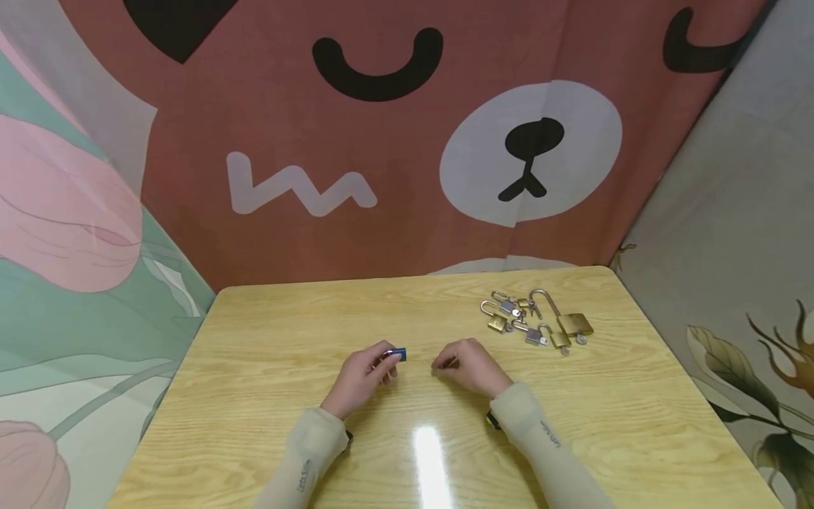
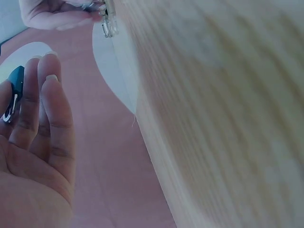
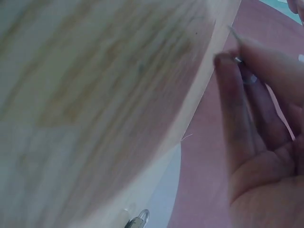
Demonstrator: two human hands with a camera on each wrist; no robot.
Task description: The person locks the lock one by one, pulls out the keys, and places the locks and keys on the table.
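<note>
Above tbl (image 1: pixel 267 332), L hand (image 1: pixel 361 376) pinches 1 blue padlock (image 1: pixel 400 353), R hand (image 1: pixel 473 364) 1 sm. shiny obj. (image 3: pixel 250 79)

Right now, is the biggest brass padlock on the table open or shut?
Open: the biggest brass padlock has its shackle extended, the hooked end free of the body.
</note>
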